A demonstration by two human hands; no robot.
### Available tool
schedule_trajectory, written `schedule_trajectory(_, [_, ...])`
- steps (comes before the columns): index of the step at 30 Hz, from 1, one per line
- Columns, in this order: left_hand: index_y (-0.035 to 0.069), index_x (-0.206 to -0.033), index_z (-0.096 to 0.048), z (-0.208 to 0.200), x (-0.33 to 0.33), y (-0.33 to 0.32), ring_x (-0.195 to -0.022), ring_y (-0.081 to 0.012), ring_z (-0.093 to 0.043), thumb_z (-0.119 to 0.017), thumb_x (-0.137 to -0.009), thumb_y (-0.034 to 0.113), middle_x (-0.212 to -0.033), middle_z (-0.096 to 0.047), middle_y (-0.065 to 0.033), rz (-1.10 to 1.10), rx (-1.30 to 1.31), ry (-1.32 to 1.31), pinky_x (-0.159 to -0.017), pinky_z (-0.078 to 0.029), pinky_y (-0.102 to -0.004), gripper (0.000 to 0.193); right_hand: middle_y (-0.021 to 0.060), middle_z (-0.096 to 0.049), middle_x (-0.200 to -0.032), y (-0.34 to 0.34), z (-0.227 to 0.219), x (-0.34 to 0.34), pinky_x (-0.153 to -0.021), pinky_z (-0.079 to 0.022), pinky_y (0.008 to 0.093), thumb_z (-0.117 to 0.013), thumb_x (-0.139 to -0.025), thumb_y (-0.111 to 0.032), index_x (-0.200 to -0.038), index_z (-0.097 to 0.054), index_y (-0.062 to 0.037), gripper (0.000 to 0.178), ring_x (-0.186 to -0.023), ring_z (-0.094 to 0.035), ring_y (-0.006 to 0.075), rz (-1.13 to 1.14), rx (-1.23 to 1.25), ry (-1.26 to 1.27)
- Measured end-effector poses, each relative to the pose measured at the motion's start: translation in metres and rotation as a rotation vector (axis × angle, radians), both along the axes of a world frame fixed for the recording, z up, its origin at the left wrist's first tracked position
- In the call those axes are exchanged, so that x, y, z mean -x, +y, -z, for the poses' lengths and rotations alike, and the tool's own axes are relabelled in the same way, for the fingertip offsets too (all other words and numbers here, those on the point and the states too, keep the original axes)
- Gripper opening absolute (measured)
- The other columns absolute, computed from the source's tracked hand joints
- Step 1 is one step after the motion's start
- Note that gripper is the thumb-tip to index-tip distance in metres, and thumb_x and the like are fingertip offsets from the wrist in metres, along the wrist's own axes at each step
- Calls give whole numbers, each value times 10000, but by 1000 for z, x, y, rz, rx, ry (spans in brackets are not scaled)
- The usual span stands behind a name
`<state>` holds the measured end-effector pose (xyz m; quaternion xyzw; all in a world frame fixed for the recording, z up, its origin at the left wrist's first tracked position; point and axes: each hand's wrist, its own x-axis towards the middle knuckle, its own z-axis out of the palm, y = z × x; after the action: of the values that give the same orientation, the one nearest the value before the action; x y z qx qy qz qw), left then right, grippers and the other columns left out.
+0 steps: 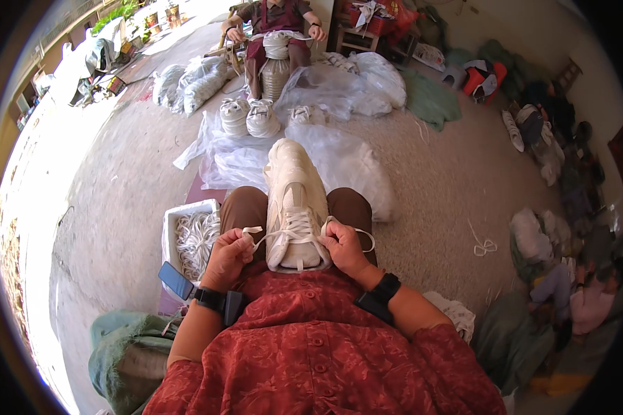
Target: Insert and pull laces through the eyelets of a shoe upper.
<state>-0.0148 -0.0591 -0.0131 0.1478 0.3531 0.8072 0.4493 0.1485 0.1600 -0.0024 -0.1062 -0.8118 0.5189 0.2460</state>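
A cream-white sneaker (292,181) rests between my knees, toe pointing away and heel opening toward me. Its white shoelace (298,225) crosses the tongue through the upper eyelets. On the shoe's left side, my left hand (230,259) is closed in a pinch on one lace end, which curls over the fingertips. My right hand (344,247) pinches the lace on the other side, close to the shoe's collar, and a loop of it hangs out past the knuckles. What supports the sneaker from below is hidden.
Left of my knee, a white foam box (167,238) holds bundled laces, with a phone (176,280) at its near corner. Ahead, several white shoes (262,119) stand by plastic bags (353,155). Another person (277,17) sits opposite, holding laces. Green sacks (121,346) flank me.
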Motion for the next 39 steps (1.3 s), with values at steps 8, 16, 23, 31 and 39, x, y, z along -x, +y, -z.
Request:
schedule_trajectory(8, [37,-829,-608,-20,-17,4,-732,-121,-615,-611,-845,60,-874,-658,-83,76,412,193,-649,-497,-213,28,164,-512,-600,-9,-6,5,-526,-420,431,-645,-736,-94,-698,-498,-32,164,-570,-537,361,150,-269,-73])
schedule_trajectory(16, [32,-797,-619,-7,-25,28,-668,-37,-509,-635,-818,28,-775,-591,32,-7,215,307,-622,-433,-190,26,158,-552,-761,-22,-29,-14,-606,-451,404,-649,-714,-42,-768,-578,-1,98,-703,-566,324,9,-644,-43])
schedule_trajectory(23, [30,-759,-604,12,-21,36,-646,-16,-464,-658,-813,67,-693,-557,59,-78,329,549,-585,-404,-183,85,157,-548,-735,-18,-18,-15,-599,-466,387,-622,-691,-11,-729,-562,-2,72,-660,-559,336,160,-314,-103])
schedule_trajectory(31, [37,-740,-590,0,-25,40,-629,-17,-455,-640,-830,95,-676,-542,60,-84,332,526,-557,-401,-194,118,124,-528,-745,-20,-47,2,-593,-440,377,-595,-647,-43,-698,-565,-39,59,-668,-537,295,-106,-792,162])
schedule_trajectory(39, [25,-782,-632,-12,-37,43,-662,-231,-602,-656,-788,224,-700,-624,-126,-104,577,1159,-613,-470,-340,200,89,-482,-734,-19,-33,13,-627,-383,387,-600,-665,-96,-654,-571,-87,32,-676,-473,275,-277,-901,129])
